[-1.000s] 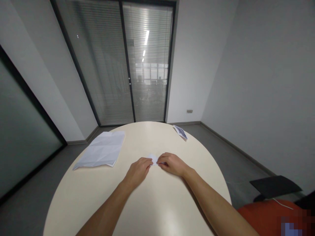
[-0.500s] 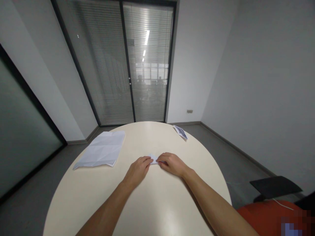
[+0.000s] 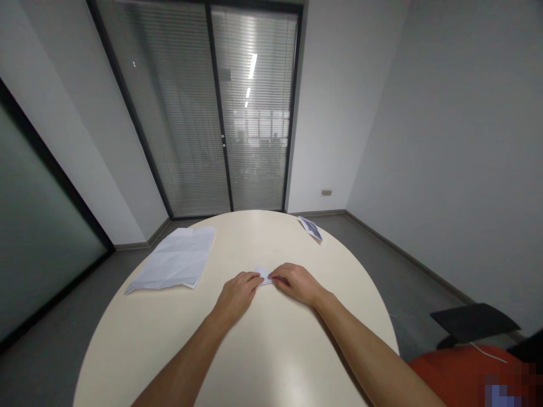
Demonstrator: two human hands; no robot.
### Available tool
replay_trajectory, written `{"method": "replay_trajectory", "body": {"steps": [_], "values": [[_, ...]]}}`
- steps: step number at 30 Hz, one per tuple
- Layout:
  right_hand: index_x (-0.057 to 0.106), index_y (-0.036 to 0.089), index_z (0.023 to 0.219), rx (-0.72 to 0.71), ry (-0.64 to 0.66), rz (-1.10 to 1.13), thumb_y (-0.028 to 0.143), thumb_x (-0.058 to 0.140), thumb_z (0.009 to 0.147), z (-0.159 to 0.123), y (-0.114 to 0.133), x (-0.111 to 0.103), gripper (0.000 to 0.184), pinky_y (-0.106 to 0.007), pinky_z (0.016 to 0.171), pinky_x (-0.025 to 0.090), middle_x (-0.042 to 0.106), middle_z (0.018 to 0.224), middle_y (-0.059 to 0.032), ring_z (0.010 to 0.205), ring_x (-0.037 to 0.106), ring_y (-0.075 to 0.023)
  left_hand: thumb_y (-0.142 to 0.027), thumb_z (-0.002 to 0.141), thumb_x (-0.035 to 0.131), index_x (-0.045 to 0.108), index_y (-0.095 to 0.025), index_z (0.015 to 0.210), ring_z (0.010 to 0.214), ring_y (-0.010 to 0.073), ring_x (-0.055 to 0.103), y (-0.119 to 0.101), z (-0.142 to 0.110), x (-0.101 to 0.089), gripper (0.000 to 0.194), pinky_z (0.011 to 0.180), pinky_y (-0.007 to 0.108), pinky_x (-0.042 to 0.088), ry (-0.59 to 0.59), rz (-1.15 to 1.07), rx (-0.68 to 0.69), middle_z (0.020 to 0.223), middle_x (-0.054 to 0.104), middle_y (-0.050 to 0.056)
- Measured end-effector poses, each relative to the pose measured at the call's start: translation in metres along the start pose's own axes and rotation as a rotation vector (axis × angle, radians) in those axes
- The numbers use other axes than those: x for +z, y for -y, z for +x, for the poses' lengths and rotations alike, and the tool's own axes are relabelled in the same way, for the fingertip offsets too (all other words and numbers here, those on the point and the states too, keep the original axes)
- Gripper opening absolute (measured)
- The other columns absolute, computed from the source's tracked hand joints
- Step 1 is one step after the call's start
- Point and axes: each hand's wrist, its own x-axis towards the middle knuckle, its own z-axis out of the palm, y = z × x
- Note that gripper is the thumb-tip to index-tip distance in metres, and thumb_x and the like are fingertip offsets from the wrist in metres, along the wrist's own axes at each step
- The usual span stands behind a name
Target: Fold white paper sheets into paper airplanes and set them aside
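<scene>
As my left hand [image 3: 240, 291] and right hand [image 3: 297, 281] pinch the small paper [image 3: 264, 275], roughly midway between the surface [image 3: 254, 350]'s side edges, I'm probably creasing a barely visible fold; the next press needs even force.

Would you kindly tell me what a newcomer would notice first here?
Probably the bare left hand and bare right hand, holding a small white paper piece between them on the round cream table. Then perhaps the large creased white paper at its left, and the black-framed glass panels with blinds beyond the table.
</scene>
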Motion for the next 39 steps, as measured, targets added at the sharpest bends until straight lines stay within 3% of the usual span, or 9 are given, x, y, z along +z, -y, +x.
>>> {"method": "replay_trajectory", "body": {"steps": [12, 23, 31, 35, 39], "values": [[0.070, 0.022, 0.108, 0.035, -0.053, -0.044, 0.022, 0.054, 0.096, 0.0009, 0.0038, -0.0030, 0.019, -0.031, 0.088, 0.050, 0.073, 0.103, -0.0062, 0.098, 0.066, -0.0187, -0.009, 0.095, 0.051, 0.066, -0.027, 0.123, 0.114, 0.0197, 0.062, -0.0004, -0.0001, 0.0026, 0.037, 0.100, 0.034, 0.051, -0.023, -0.014, -0.040, 0.125, 0.069, 0.003], [0.071, 0.021, 0.103, 0.087, -0.135, 0.126, 0.012, 0.058, 0.089, 0.0021, 0.0008, 0.0011, 0.021, -0.030, 0.090, 0.052, 0.072, 0.103, -0.0051, 0.096, 0.067, -0.0176, -0.011, 0.095, 0.048, 0.065, -0.025, 0.121, 0.114, 0.0183, 0.064, 0.0005, 0.0009, 0.0044, 0.034, 0.105, 0.035, 0.051, -0.111, -0.081, -0.045, 0.125, 0.068, 0.004], [0.069, 0.022, 0.108, 0.048, -0.245, 0.175, 0.009, 0.055, 0.089, 0.0040, -0.0005, 0.0022, 0.027, -0.038, 0.097, 0.051, 0.073, 0.110, -0.0065, 0.104, 0.065, -0.0207, -0.016, 0.097, 0.044, 0.062, -0.023, 0.119, 0.115, 0.0184, 0.064, -0.0002, 0.0022, 0.0058, 0.029, 0.103, 0.035, 0.053, -0.242, -0.303, -0.085, 0.135, 0.059, 0.006], [0.066, 0.022, 0.117, 0.013, -0.293, 0.166, 0.006, 0.051, 0.088, 0.0035, -0.0014, 0.0019, 0.036, -0.041, 0.097, 0.052, 0.071, 0.114, -0.0082, 0.108, 0.064, -0.0215, -0.018, 0.097, 0.045, 0.057, -0.021, 0.125, 0.105, 0.0151, 0.067, -0.0027, 0.0017, 0.0066, 0.030, 0.093, 0.029, 0.058, -0.218, -0.467, -0.062, 0.141, 0.052, 0.009], [0.064, 0.023, 0.121, 0.019, -0.299, 0.160, 0.006, 0.050, 0.089, 0.0023, -0.0027, 0.0028, 0.039, -0.040, 0.096, 0.053, 0.071, 0.114, -0.0080, 0.107, 0.065, -0.0211, -0.019, 0.097, 0.046, 0.056, -0.022, 0.127, 0.119, 0.0181, 0.060, -0.0045, 0.0015, 0.0070, 0.032, 0.093, 0.029, 0.057, -0.198, -0.466, -0.034, 0.135, 0.057, 0.008]]}}
